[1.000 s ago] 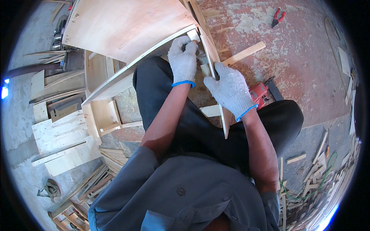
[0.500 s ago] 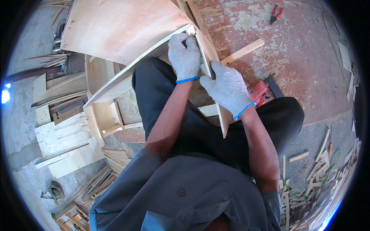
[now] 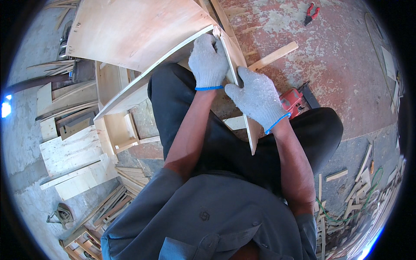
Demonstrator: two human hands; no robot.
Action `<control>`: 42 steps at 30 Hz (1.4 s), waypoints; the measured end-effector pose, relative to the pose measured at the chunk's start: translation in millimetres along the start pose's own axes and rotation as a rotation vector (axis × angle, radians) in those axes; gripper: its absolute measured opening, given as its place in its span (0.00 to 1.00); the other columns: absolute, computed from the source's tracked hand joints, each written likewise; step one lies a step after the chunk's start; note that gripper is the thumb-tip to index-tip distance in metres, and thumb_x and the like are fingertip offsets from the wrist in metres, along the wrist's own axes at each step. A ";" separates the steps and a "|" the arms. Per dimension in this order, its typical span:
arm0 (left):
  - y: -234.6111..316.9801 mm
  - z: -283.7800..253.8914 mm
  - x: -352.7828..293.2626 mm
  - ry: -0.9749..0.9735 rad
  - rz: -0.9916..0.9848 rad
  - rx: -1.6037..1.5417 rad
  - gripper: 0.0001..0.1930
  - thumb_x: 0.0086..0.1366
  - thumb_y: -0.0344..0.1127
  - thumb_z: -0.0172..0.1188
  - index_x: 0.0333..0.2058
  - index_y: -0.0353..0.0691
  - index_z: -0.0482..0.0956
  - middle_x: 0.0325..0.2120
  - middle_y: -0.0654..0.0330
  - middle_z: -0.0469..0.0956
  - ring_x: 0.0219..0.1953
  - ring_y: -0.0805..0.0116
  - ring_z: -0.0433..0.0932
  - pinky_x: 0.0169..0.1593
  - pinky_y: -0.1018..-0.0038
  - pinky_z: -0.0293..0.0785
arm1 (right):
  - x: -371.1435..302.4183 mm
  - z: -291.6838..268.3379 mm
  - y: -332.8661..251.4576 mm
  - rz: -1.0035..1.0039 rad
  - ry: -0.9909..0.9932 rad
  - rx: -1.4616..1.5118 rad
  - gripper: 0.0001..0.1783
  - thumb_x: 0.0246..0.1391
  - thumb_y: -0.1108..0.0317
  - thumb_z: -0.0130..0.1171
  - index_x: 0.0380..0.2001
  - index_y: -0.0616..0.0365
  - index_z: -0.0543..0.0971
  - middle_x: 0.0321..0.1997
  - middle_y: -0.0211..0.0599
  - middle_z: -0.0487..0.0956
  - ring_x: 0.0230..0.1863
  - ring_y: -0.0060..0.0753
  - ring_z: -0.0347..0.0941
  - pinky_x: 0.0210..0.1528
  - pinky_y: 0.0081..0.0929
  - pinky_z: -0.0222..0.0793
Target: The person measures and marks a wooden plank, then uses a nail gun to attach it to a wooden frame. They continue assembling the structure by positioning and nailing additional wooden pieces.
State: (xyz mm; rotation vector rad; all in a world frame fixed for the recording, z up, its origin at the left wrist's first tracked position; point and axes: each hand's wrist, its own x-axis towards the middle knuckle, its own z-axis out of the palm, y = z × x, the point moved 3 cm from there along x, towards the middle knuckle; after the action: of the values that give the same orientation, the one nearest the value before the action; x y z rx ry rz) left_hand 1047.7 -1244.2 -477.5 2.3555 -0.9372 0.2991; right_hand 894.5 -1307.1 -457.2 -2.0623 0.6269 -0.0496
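Both my hands wear grey knit gloves with blue cuffs. My right hand point(image 3: 256, 96) grips the edge of a narrow plywood panel point(image 3: 250, 130), thumb on the near face and fingers on the outer side. My left hand point(image 3: 209, 63) is closed, its fingers curled inside the corner where that panel meets a long, curved plywood side point(image 3: 162, 62). What its fingertips hold, if anything, is hidden. The wooden frame surrounds my left knee, with a broad plywood sheet point(image 3: 138, 30) beyond it.
A red and black power tool point(image 3: 292, 102) lies beside my right knee, near a loose wood strip point(image 3: 275, 56). Red-handled pliers point(image 3: 311, 15) lie farther off. Plywood offcuts point(image 3: 71, 151) are stacked at left; wood scraps point(image 3: 359, 190) and a green cord point(image 3: 377, 177) lie at right.
My left hand has shifted slightly to the right within the corner, its wrist turned a little. My right hand keeps its grip on the panel, almost unmoved.
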 end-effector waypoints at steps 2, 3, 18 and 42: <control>-0.1 -0.1 1.5 -0.037 -0.010 0.032 0.10 0.66 0.38 0.59 0.31 0.37 0.74 0.31 0.46 0.77 0.37 0.41 0.77 0.40 0.52 0.72 | 0.6 -0.6 -0.8 -0.001 -0.018 -0.005 0.22 0.57 0.51 0.59 0.37 0.63 0.78 0.34 0.63 0.82 0.41 0.64 0.81 0.46 0.54 0.78; -0.1 0.3 1.8 -0.056 -0.015 0.048 0.11 0.66 0.39 0.59 0.31 0.37 0.74 0.31 0.46 0.77 0.37 0.41 0.77 0.40 0.52 0.72 | 0.4 -0.6 -0.7 0.001 -0.018 -0.011 0.22 0.57 0.51 0.59 0.38 0.63 0.78 0.34 0.63 0.82 0.41 0.64 0.81 0.46 0.54 0.78; -1.3 -6.8 7.6 -0.128 0.090 0.016 0.08 0.68 0.34 0.55 0.38 0.36 0.77 0.34 0.41 0.79 0.39 0.36 0.79 0.42 0.47 0.72 | -0.3 -3.1 -3.0 0.020 -0.037 -0.016 0.22 0.58 0.52 0.58 0.38 0.64 0.78 0.33 0.64 0.82 0.40 0.65 0.81 0.47 0.55 0.78; -10.7 3.5 9.2 -0.080 0.082 0.013 0.10 0.66 0.35 0.56 0.42 0.39 0.81 0.34 0.43 0.81 0.39 0.40 0.80 0.42 0.50 0.75 | 0.5 -3.0 -2.6 0.027 -0.058 -0.034 0.23 0.58 0.50 0.60 0.39 0.63 0.78 0.32 0.62 0.82 0.39 0.64 0.82 0.45 0.54 0.78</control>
State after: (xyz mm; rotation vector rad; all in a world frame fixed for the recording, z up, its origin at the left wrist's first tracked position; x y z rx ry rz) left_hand 1061.7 -1245.2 -481.2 2.3597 -1.0747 0.2451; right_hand 895.2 -1308.6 -453.6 -2.0800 0.6232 0.0360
